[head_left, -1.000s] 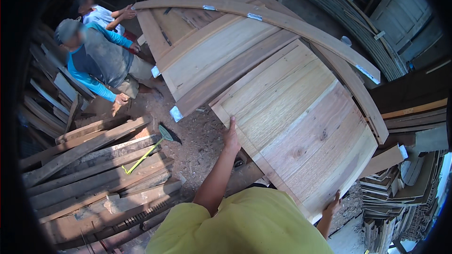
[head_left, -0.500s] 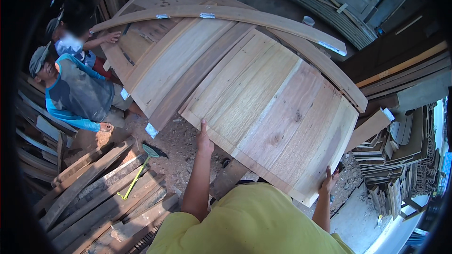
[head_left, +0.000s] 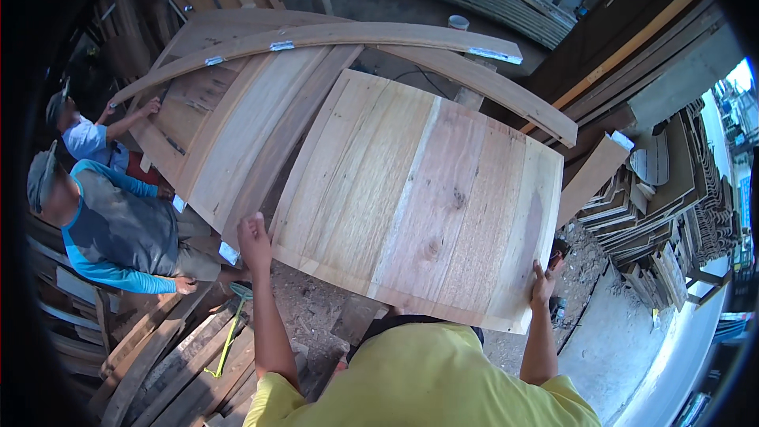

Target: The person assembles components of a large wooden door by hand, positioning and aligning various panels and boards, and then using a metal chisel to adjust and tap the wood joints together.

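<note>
A wide wooden panel [head_left: 395, 198] of several pale and pinkish planks lies tilted in front of me. My right hand [head_left: 543, 282] is closed round its near right corner, with some fingers hidden by the edge. My left hand [head_left: 254, 243] is beside the panel's near left corner, over the end of a dark board [head_left: 261, 170]. Its fingers are curled; what they grip, if anything, I cannot make out. Left of the panel is a larger framed wooden assembly [head_left: 273, 103]. A long curved wooden beam [head_left: 340, 34] lies across its far side.
Two people stand at the left, one in a grey and blue shirt [head_left: 126, 217], another in light blue [head_left: 99, 142]. Timber [head_left: 170, 348] and a green-handled tool [head_left: 229, 340] lie lower left. Thin boards [head_left: 644, 221] are stacked right. A small bucket [head_left: 458, 22] stands beyond the beam.
My left hand has moved left from the panel's near edge to beside its corner. The panel has turned slightly and shifted left in view. My right hand keeps its corner.
</note>
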Action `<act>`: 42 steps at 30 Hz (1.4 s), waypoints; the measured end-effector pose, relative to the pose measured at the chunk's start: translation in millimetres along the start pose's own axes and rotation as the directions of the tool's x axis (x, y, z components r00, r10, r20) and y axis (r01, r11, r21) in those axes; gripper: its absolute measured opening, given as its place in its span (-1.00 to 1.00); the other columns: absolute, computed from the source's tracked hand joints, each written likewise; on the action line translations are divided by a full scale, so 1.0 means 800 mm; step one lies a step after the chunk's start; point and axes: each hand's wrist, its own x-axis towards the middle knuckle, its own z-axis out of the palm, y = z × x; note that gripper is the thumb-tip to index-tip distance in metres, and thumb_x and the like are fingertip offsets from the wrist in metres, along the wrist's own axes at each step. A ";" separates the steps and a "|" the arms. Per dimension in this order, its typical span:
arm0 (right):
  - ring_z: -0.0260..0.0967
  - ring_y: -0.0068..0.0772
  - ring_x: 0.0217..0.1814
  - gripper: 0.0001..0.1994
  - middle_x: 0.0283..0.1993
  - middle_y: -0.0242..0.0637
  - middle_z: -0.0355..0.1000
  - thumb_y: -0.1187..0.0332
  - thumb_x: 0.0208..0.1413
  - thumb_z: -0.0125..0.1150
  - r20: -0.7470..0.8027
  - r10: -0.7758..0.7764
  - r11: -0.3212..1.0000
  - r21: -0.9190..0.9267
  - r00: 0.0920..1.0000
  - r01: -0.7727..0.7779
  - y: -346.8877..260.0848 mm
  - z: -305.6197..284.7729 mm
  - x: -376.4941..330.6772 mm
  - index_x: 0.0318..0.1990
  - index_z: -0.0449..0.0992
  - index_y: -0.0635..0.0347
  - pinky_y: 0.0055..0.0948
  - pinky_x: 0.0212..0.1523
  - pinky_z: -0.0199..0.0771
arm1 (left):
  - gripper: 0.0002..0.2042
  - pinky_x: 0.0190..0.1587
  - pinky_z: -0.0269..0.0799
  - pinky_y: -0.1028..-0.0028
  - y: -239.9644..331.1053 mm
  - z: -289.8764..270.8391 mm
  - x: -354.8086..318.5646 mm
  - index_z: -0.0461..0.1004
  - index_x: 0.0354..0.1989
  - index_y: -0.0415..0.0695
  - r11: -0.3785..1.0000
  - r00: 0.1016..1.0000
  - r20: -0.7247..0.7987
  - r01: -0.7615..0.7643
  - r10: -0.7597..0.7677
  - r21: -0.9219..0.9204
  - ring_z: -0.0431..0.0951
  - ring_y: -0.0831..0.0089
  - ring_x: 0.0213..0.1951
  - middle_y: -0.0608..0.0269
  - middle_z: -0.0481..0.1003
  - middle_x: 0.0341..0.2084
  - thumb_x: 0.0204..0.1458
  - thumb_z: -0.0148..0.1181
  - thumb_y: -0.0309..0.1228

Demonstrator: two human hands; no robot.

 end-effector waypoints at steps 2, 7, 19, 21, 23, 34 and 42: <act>0.45 -0.22 -0.04 -0.41 -0.07 -0.08 0.56 -0.02 0.12 0.42 -0.008 0.006 0.999 -0.038 1.000 -0.007 -0.007 -0.003 0.006 -0.01 0.60 0.44 -0.29 0.12 0.39 | -0.50 0.05 0.48 0.15 0.023 0.050 0.061 0.52 0.01 -0.26 0.993 0.964 0.243 -0.115 0.104 0.032 0.60 0.00 -0.01 -0.15 0.57 -0.06 0.31 0.10 0.02; 0.43 -0.23 -0.05 -0.43 -0.12 -0.06 0.54 -0.06 0.09 0.43 0.035 0.029 0.998 -0.056 0.999 -0.027 -0.035 -0.004 0.018 -0.14 0.62 0.43 -0.29 0.11 0.38 | -0.36 0.11 0.43 0.02 0.032 0.135 0.130 0.60 -0.04 -0.27 0.962 0.902 0.396 0.070 -0.175 0.264 0.55 -0.20 0.10 -0.26 0.58 -0.03 0.30 -0.03 0.18; 0.54 -0.16 -0.08 -0.38 -0.09 0.09 0.63 0.04 0.07 0.45 0.250 -0.191 0.971 -0.097 0.949 0.221 -0.036 -0.067 0.056 0.03 0.58 0.52 -0.23 0.08 0.45 | -0.32 -0.13 0.46 0.08 -0.028 -0.048 -0.203 0.66 -0.20 -0.28 0.855 0.873 -0.066 0.487 -0.483 0.177 0.62 -0.16 -0.22 -0.24 0.62 -0.33 0.24 0.03 0.24; 0.46 -0.24 -0.17 -0.43 -0.22 0.01 0.57 -0.02 0.05 0.44 0.301 -0.245 0.939 -0.161 0.921 0.303 -0.055 -0.058 0.095 -0.14 0.59 0.46 -0.25 -0.03 0.43 | -0.32 -0.11 0.46 0.08 -0.020 -0.058 -0.259 0.65 -0.19 -0.31 0.825 0.836 -0.138 0.548 -0.532 0.140 0.62 -0.14 -0.22 -0.25 0.62 -0.32 0.24 0.05 0.22; 0.46 -0.14 -0.21 -0.38 -0.33 0.06 0.53 -0.14 0.04 0.39 0.406 -0.293 0.855 -0.294 0.866 0.427 -0.112 -0.018 0.108 -0.25 0.60 0.45 -0.17 -0.12 0.41 | -0.31 -0.07 0.45 0.09 -0.075 -0.081 -0.327 0.64 -0.17 -0.35 0.836 0.815 -0.220 0.548 -0.536 -0.005 0.63 -0.14 -0.19 -0.25 0.63 -0.30 0.24 0.07 0.22; 0.48 0.37 0.06 -0.24 -0.13 0.32 0.56 -0.30 0.09 0.25 0.647 -0.477 0.563 -0.295 0.595 0.772 -0.235 0.184 0.156 -0.11 0.63 0.45 0.01 0.12 0.40 | -0.31 0.15 0.42 0.06 -0.090 -0.071 -0.516 0.62 0.01 -0.28 0.596 0.470 -0.437 0.774 -0.767 -0.213 0.57 -0.16 0.08 -0.26 0.61 -0.08 0.16 0.18 0.22; 0.47 0.38 0.07 -0.27 -0.13 0.30 0.55 -0.28 0.10 0.27 0.664 -0.482 0.418 -0.398 0.571 0.816 -0.229 0.226 0.205 -0.07 0.60 0.40 0.04 0.07 0.43 | -0.40 -0.16 0.48 0.26 -0.075 -0.048 -0.544 0.63 -0.21 -0.45 0.517 0.427 -0.292 0.720 -0.856 -0.463 0.55 0.32 -0.36 -0.02 0.66 -0.36 0.25 0.20 0.06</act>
